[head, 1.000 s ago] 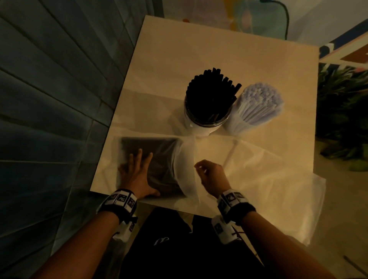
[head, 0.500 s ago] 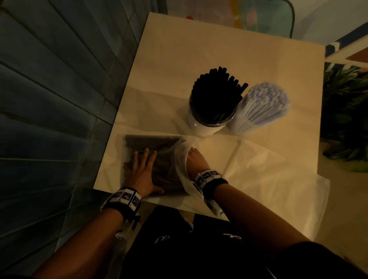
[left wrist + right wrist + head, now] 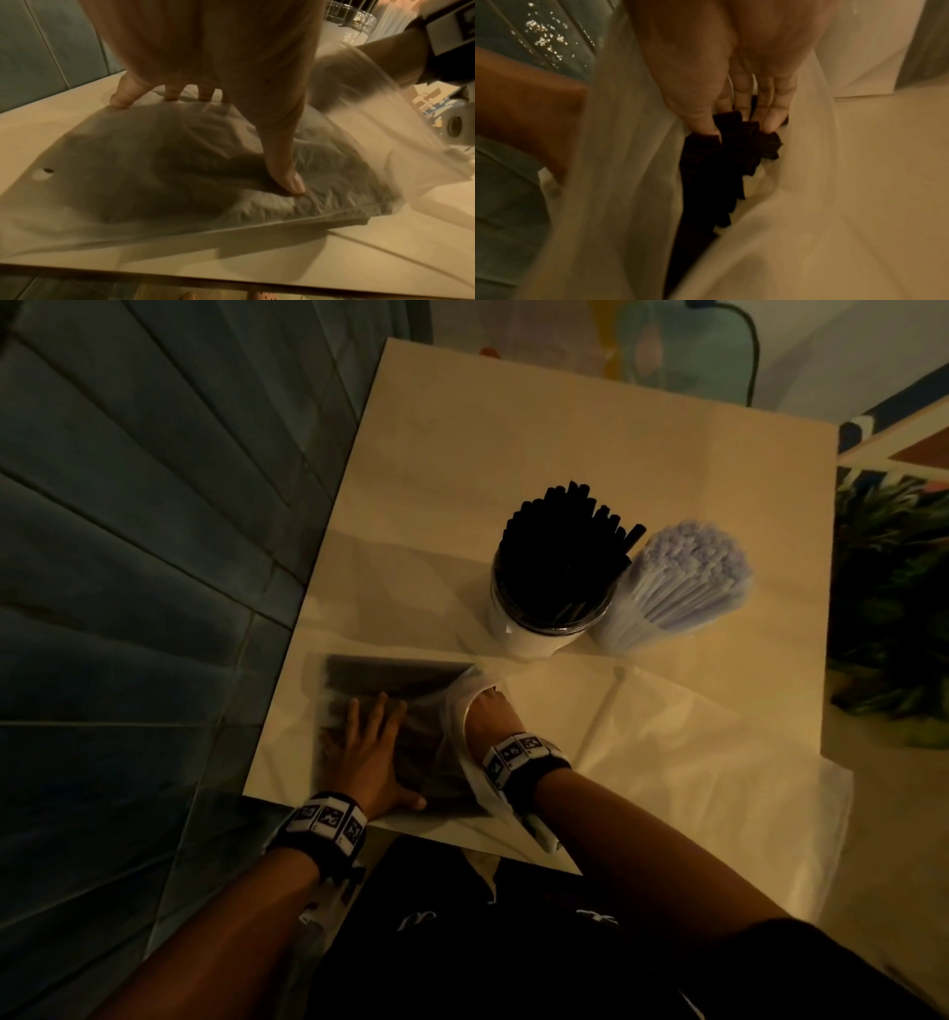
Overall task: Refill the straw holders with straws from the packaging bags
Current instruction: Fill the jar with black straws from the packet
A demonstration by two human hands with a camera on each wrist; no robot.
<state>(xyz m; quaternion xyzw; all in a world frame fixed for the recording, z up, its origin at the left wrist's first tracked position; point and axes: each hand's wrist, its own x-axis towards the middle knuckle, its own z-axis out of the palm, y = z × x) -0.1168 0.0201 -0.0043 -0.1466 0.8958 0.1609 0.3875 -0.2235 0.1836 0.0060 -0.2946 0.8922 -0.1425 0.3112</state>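
A clear packaging bag (image 3: 359, 680) of black straws lies flat at the table's near left corner. My left hand (image 3: 368, 746) presses on it with straight fingers; in the left wrist view the thumb (image 3: 287, 178) and fingers of that left hand (image 3: 218, 81) lie flat on the bag (image 3: 128, 172). My right hand (image 3: 490, 713) reaches into the bag's open mouth. In the right wrist view my right hand (image 3: 739, 127) curls thumb and fingers round the ends of the black straws (image 3: 713, 172). A white holder (image 3: 534, 634) packed with black straws (image 3: 560, 557) stands behind.
A bundle of pale wrapped straws (image 3: 683, 582) stands right of the holder. A second, flat translucent bag (image 3: 693, 762) lies at the right and overhangs the table's (image 3: 565, 428) near edge. A blue panelled wall (image 3: 128, 557) runs close along the left. Plants (image 3: 893, 608) are at the right.
My right hand has moved left from above the table into the bag's mouth and taken hold of the straw ends. The left hand has stayed flat on the bag.
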